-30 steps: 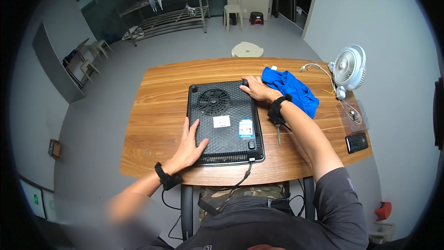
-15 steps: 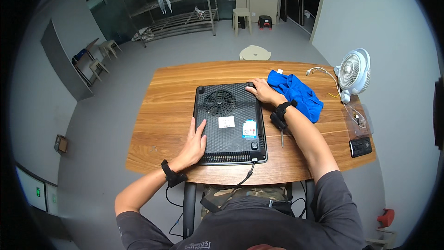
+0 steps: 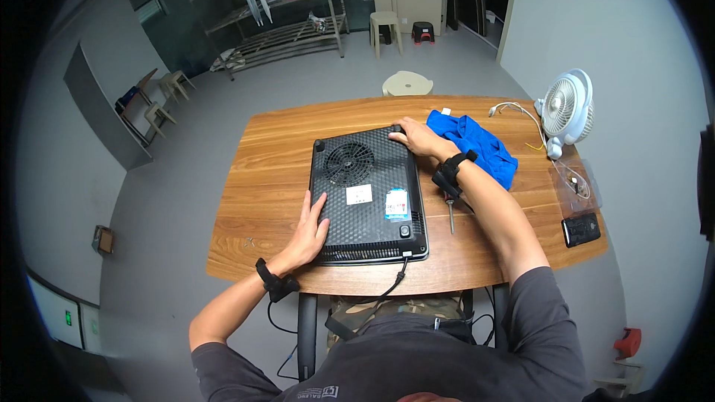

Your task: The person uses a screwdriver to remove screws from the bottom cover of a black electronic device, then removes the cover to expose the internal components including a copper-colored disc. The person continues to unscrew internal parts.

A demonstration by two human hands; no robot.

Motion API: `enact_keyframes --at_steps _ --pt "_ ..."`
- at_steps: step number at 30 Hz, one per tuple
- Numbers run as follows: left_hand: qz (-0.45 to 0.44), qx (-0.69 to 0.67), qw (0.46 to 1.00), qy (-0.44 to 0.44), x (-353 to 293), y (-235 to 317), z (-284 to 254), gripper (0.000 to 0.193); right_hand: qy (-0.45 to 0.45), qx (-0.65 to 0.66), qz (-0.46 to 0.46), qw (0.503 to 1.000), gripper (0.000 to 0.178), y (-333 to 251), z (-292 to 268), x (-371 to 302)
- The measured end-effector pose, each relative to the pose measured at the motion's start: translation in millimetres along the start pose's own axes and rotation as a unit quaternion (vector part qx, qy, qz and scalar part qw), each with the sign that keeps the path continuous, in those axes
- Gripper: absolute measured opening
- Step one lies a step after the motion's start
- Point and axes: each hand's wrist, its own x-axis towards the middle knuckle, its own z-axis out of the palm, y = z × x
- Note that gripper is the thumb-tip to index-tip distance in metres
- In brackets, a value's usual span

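Here, the left hand [image 3: 307,242], fingers spread open, touches the left edge and the right hand [image 3: 418,140], its grip unclear, the far right corner of a black, textured appliance [image 3: 350,227] flat on the table [image 3: 253,171], long axis running near to far, grille [image 3: 349,164] end farthest.

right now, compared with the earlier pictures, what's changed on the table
The black vented appliance looks slightly skewed: its far right corner, at the right hand, seems shifted farther away or raised; I can't tell which. No grip was visibly taken or released; the left hand remains at its left side. The blue cloth, fan and phone stayed put.
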Motion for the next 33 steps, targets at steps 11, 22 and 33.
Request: enact_keyframes --at_steps 11,22,33 --pt "-0.007 -0.037 0.996 -0.085 11 1 -15 0.068 0.041 -0.019 -0.002 0.999 0.056 -31 -44 7" --pt "-0.008 0.092 0.990 -0.104 62 117 -34 0.084 0.049 -0.062 -0.042 0.996 0.055 -69 -86 32" --pt "-0.101 0.209 0.956 -0.181 122 185 -71 0.137 -0.025 -0.098 -0.007 0.995 0.053 -139 -108 81"
